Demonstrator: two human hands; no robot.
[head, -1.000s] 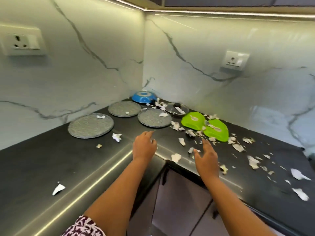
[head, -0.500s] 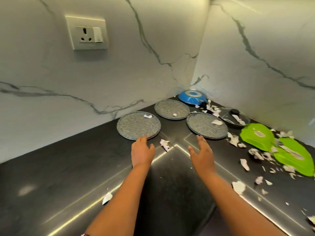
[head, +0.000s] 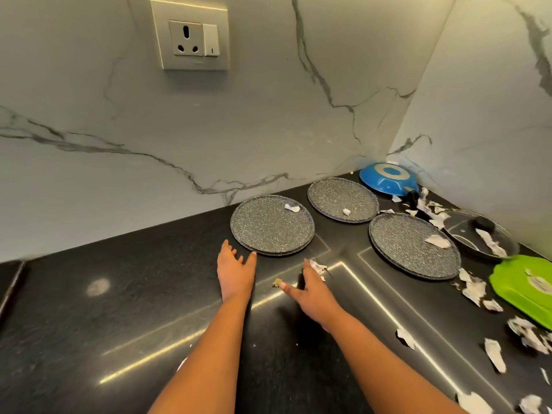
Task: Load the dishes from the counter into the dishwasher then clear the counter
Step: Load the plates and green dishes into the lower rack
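Three grey speckled plates lie on the black counter (head: pixel 89 309): a left plate (head: pixel 270 224), a back plate (head: pixel 340 198) and a right plate (head: pixel 409 243), each with a paper scrap on it. My left hand (head: pixel 234 270) is open, flat, its fingertips at the left plate's near rim. My right hand (head: pixel 310 289) is open just right of it, fingers spread beside a paper scrap (head: pixel 318 265) and a small yellowish crumb (head: pixel 277 283). A blue bowl (head: pixel 388 179) sits upside down in the corner. A glass lid (head: pixel 481 234) and a green dish (head: pixel 525 285) lie to the right.
Torn paper scraps (head: pixel 475 288) litter the counter's right side. Marble walls meet at the corner behind the dishes, with a power socket (head: pixel 194 37) on the left wall. The counter's left half is bare black stone.
The view has swung left and closer to the plates. Both hands have moved forward toward the left plate; my left fingertips now reach its rim.
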